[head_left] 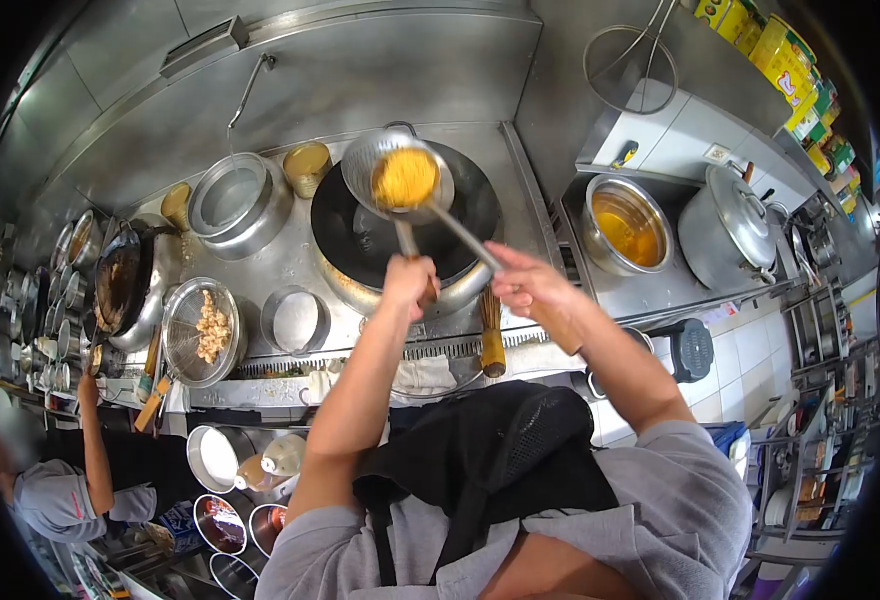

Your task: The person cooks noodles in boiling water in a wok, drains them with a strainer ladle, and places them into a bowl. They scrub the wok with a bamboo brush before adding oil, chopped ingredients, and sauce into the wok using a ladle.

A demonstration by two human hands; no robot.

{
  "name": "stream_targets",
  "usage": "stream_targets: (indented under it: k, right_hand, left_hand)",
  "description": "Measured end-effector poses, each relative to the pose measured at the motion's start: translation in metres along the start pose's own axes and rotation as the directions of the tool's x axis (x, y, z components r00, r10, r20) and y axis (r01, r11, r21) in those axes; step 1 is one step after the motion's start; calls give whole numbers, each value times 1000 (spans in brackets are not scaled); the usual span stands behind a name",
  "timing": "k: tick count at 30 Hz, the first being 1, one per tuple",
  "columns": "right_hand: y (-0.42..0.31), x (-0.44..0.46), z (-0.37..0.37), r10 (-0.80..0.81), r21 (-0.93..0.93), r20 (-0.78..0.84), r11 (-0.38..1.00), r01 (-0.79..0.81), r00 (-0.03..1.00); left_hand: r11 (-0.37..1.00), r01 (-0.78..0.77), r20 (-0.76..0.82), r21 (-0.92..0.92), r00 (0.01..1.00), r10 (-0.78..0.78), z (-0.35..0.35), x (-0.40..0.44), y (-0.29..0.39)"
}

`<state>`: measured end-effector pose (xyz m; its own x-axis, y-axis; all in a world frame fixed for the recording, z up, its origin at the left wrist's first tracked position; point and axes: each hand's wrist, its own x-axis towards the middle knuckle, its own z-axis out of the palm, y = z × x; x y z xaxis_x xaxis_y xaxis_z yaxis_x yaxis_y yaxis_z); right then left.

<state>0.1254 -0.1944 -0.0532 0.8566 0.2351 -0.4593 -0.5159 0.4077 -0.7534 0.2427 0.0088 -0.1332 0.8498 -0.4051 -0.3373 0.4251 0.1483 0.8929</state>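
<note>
My left hand (412, 284) grips the short handle of a perforated skimmer (365, 165) held over a black wok (475, 205). A round yellow mass of food (407, 178) sits within the skimmer; I cannot make out its exact kind. My right hand (532, 282) is closed on a ladle (468, 236) with a wooden end, its metal shaft slanting up to the left. The ladle's head meets the near edge of the yellow food. Under the skimmer, the wok's dark inside shows only in part.
Left of the wok are a metal pot (245, 225), a small pan (296, 320) and a strainer of brown pieces (210, 335). A bamboo brush (492, 340) lies in front. At right stand an amber-liquid pot (628, 228) and a lidded pot (730, 230). Another person (80, 490) works at left.
</note>
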Motion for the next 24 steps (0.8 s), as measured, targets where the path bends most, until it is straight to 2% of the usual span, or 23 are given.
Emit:
stream_targets:
  k: [1,2,4,6,7,8,10,11,12,14,15,16,17,20,21,22,23,24]
  right_hand:
    - [13,4,3,0,165,25,986,-4,1000]
    - [20,2,7,18,162,28,986,-23,999]
    - [25,1,16,83,524,79,845,-112,993]
    - [21,-16,18,38,504,130,858,-99,991]
    - [17,-26,18,8,483,187,870,-99,982]
    - [17,-33,11,3,445,81,895,-39,997]
    - [12,-47,12,-74,407,51,912,47,996]
    - [10,-52,8,-110,365,5,925,101,994]
    - [9,-51,2,-147,382,48,917,118,988]
    - [-1,-52,10,-175,347,-10,923,167,985]
    - [-1,-47,5,-158,343,16,928,143,987]
    - [-2,-41,-1,-166,295,-15,941,163,986]
    - [-4,-36,-9,-181,247,-45,951,187,982]
    - [-12,-19,-38,-118,216,-9,969,117,993]
    - [-17,-11,-46,-91,226,56,971,76,994]
    - [-24,-3,-51,-75,222,90,974,54,993]
    - [-31,3,-52,-47,180,135,983,22,990]
    - [-39,8,-52,-18,135,177,991,-6,984]
  left_hand:
    - [998,37,-37,-45,999,-39,-1,-5,-17]
    - [993,76,-81,-94,993,-84,-2,-12,-29]
    - [987,116,-82,-115,989,-126,-16,-18,-38]
    - [979,151,-93,-139,982,-164,-27,-32,-42]
    - [990,87,-145,-112,984,-103,-30,-42,-38]
    - [996,22,-206,-83,978,-39,-38,-50,-37]
    - [993,-60,-233,-100,972,35,-59,-72,-38]
    - [983,-70,-223,-172,974,30,-77,-84,-45]
    - [967,-79,-207,-240,978,29,-96,-97,-53]
    - [952,-67,-204,-298,979,6,-133,-133,-63]
    - [930,-60,-139,-362,990,10,-154,-151,-72]
    - [907,-7,-149,-421,987,-62,-157,-175,-58]
    - [923,-14,-156,-385,986,-51,-167,-191,-67]
    - [895,20,-175,-445,979,-108,-172,-226,-99]
    - [894,-8,-209,-447,973,-96,-170,-230,-109]
    - [849,0,-221,-528,966,-137,-168,-232,-121]
    - [797,5,-225,-604,958,-177,-166,-232,-133]
    - [795,-18,-253,-606,952,-171,-168,-224,-143]
